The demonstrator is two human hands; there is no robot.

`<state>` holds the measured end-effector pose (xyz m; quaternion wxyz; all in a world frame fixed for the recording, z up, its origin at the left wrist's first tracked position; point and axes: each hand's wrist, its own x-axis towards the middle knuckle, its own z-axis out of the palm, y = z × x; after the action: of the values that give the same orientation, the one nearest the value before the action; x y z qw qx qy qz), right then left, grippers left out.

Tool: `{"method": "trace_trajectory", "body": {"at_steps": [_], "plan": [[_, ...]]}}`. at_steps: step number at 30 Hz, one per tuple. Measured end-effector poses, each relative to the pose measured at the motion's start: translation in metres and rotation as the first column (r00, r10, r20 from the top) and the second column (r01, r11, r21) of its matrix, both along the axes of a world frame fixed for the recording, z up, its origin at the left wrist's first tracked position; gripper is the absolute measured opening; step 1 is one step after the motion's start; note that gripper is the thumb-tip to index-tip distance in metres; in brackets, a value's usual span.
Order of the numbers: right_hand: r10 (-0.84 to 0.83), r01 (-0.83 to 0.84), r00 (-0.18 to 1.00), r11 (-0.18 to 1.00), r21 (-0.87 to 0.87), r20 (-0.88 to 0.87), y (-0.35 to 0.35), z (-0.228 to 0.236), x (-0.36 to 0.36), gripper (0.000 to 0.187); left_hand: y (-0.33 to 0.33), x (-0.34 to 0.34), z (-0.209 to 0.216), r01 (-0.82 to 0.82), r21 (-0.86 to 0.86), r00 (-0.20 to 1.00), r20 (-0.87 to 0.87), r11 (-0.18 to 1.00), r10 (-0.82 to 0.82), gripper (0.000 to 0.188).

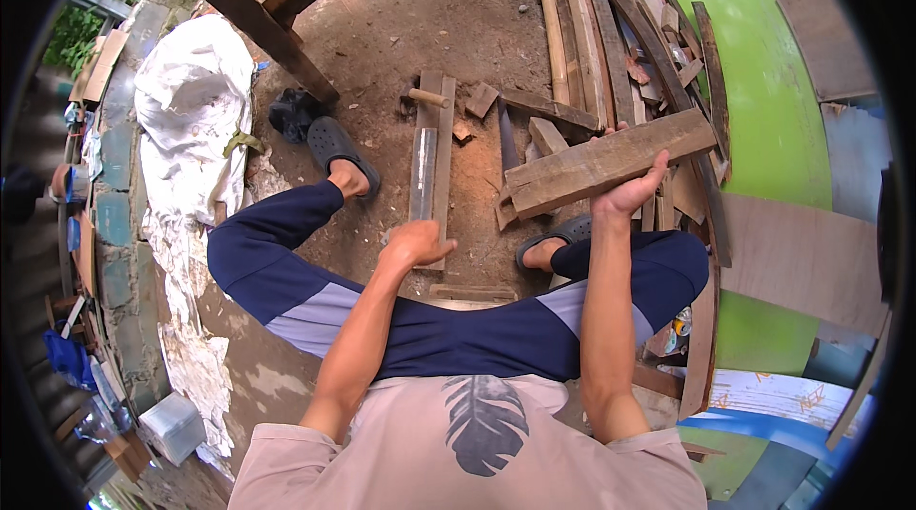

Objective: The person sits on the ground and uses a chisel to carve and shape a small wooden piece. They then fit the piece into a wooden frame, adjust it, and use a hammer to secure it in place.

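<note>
I see my right hand clamped around a rough wooden plank, while my left hand closes on a pale strip below it.

A white board with orange marks and a blue stripe lies low on the right. A small can sits near it.

I see a rough, weathered wooden plank, a matt grey metal bar, dusty bare earth floor, and black rubber sandals.
</note>
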<state>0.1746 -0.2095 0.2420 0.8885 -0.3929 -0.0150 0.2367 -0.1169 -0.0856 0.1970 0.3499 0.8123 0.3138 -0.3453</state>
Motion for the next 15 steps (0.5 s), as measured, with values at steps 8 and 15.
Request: {"method": "trace_trajectory", "body": {"at_steps": [8,15], "plan": [[0.063,-0.033,0.976,0.989,0.144,-0.209,0.004,0.036,-0.023,0.074,-0.036,0.049,0.081,-0.177,-0.844,0.249,0.459,0.506,0.853,0.055],[0.150,-0.149,0.918,0.988,0.031,-0.367,0.005,0.011,-0.030,0.079,-0.055,0.054,0.115,-0.093,-0.877,0.142,0.457,0.472,0.878,0.054]]}}
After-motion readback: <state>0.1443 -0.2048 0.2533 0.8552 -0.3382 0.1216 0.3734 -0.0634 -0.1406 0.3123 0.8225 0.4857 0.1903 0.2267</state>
